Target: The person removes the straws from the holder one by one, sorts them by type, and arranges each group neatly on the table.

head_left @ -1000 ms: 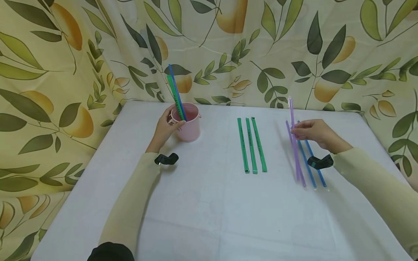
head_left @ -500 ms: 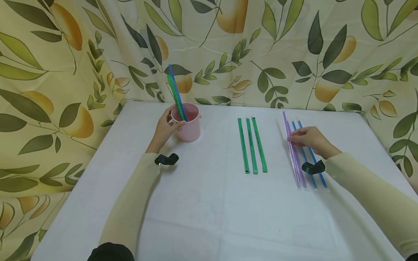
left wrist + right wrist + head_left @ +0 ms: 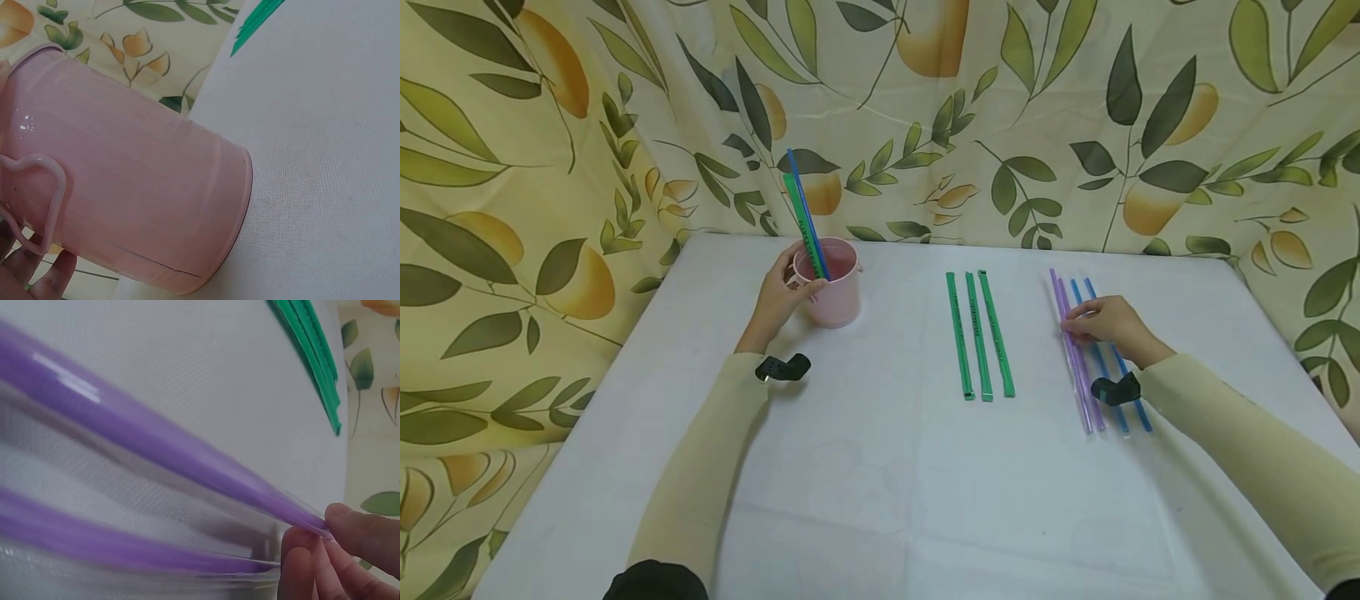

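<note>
Pink and glossy, the round cup (image 3: 833, 283) with its heart-shaped handle stands in the curl of the left hand (image 3: 778, 297), a green straw (image 3: 800, 218) and a blue straw (image 3: 806, 210) leaning inside. The right hand (image 3: 1108, 327) pinches a thin purple straw (image 3: 1069, 329) in a clear wrapper, low over the white cloth tabletop (image 3: 880, 483), with blue straws (image 3: 1105, 367) under its wrist and flat green straws (image 3: 977, 333) between the hands.

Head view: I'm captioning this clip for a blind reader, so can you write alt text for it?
A person's right hand pinches a purple straw lying beside blue straws on a white table. The left hand holds a pink cup with a green and a blue straw in it. Three green straws lie between.
</note>
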### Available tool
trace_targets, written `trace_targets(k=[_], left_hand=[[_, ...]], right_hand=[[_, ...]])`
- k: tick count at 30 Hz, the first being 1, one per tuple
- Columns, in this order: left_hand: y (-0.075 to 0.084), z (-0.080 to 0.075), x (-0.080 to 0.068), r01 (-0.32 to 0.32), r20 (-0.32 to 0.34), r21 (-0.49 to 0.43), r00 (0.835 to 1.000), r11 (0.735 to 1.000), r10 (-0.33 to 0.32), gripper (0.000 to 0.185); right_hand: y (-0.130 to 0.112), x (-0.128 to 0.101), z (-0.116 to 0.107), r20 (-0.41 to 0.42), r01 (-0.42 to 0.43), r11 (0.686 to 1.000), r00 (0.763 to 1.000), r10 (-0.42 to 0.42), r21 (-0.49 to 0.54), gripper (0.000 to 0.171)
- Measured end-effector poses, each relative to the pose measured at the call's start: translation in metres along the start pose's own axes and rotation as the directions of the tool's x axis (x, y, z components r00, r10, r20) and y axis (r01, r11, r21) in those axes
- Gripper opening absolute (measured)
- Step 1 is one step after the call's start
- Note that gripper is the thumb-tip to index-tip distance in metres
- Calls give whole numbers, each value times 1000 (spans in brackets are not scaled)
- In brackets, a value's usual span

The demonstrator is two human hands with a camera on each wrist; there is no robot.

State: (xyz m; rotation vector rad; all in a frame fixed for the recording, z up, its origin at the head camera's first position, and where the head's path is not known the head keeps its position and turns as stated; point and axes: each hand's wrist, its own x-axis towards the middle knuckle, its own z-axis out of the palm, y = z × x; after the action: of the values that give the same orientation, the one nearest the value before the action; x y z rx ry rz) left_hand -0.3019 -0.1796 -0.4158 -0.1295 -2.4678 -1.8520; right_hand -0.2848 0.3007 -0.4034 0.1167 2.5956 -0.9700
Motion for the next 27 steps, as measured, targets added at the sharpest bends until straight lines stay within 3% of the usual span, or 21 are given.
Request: trace_targets(k=[27], left_hand=[[-2, -1, 1, -24, 6, -13, 1000, 1000, 24, 72]], right_hand=[[-2, 1, 6, -39, 48, 995, 998, -52, -89, 37]])
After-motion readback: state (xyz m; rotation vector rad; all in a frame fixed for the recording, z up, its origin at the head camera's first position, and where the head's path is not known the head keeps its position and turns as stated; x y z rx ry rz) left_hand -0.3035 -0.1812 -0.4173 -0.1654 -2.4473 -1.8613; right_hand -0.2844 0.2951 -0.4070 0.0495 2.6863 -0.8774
